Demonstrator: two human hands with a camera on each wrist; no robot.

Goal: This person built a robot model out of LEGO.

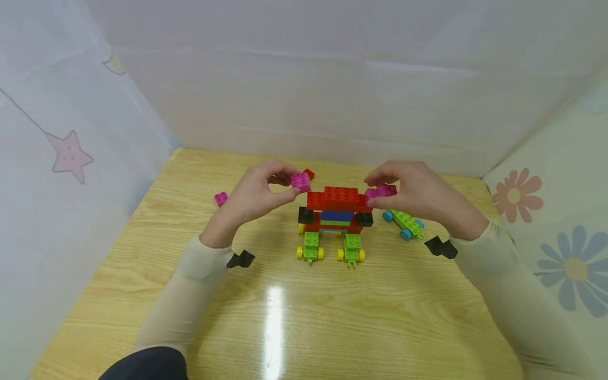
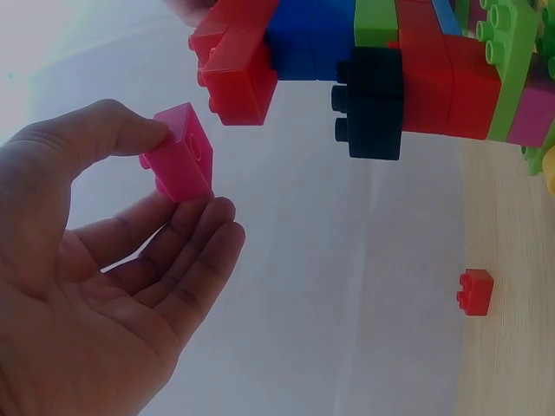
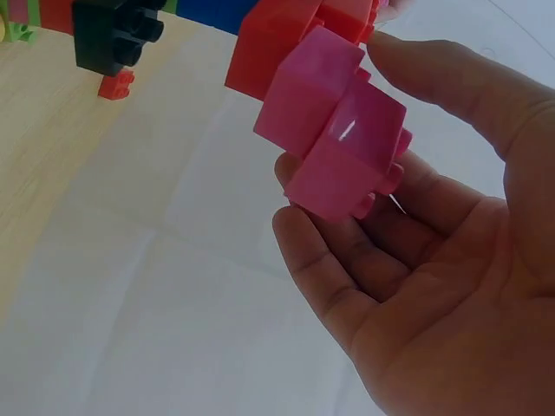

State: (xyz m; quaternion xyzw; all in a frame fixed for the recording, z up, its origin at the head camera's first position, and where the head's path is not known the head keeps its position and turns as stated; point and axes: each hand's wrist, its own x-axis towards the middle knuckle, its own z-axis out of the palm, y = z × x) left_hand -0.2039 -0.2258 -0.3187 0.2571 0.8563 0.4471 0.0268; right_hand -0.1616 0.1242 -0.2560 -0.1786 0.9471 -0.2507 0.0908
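My left hand (image 1: 252,194) pinches a small pink toy brick (image 2: 184,152) between thumb and fingers, just left of the built model's top. The model has red bricks (image 1: 341,198) across the top, a blue middle (image 1: 337,216), black bricks (image 2: 375,104) jutting out at the sides and green wheeled bases (image 1: 311,247) below. At its upper right end, my right hand (image 1: 418,191) grips two stepped pink bricks (image 3: 342,156). These meet the red end brick (image 3: 273,48), and the fingers lie under and behind them. The held brick on the left is apart from the model.
A loose pink brick (image 1: 220,198) lies on the wooden table (image 1: 380,316) at left. Behind the model is a small red brick (image 2: 475,292). A green wheeled base with blue wheels (image 1: 406,224) stands at right, below my right hand. White cloth (image 1: 304,105) hangs behind the table.
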